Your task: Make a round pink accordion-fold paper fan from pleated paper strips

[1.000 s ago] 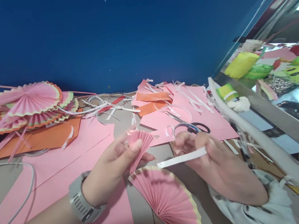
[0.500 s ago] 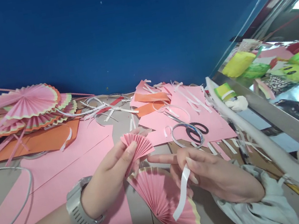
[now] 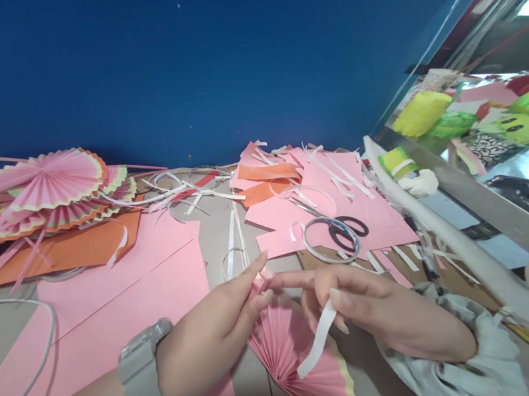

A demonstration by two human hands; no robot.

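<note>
My left hand [image 3: 212,342], with a grey watch [image 3: 144,373] at the wrist, is closed on a small pleated pink paper fan [image 3: 262,281]. Only a narrow bit of that fan shows between thumb and fingers. Between the thumb and fingers of my right hand [image 3: 369,309] is a white paper strip [image 3: 318,343], its free end hanging down to the left. The right index fingertip reaches the small fan and seems to touch it. Below both hands lies a larger pink pleated fan [image 3: 302,361] with a pale yellow edge, partly covered by the hands and the strip.
Pink paper sheets [image 3: 161,310] spread at left, with stacked pleated rosettes [image 3: 53,179] and orange paper [image 3: 74,246] behind. At right lie black-handled scissors [image 3: 358,226], a tape roll [image 3: 307,245] and white scraps. A blue wall [image 3: 222,63] rises behind; a white rail [image 3: 455,247] runs along the right.
My left hand has turned and moved slightly right, so the small fan's spread face no longer shows. My right hand keeps the white strip and has barely moved.
</note>
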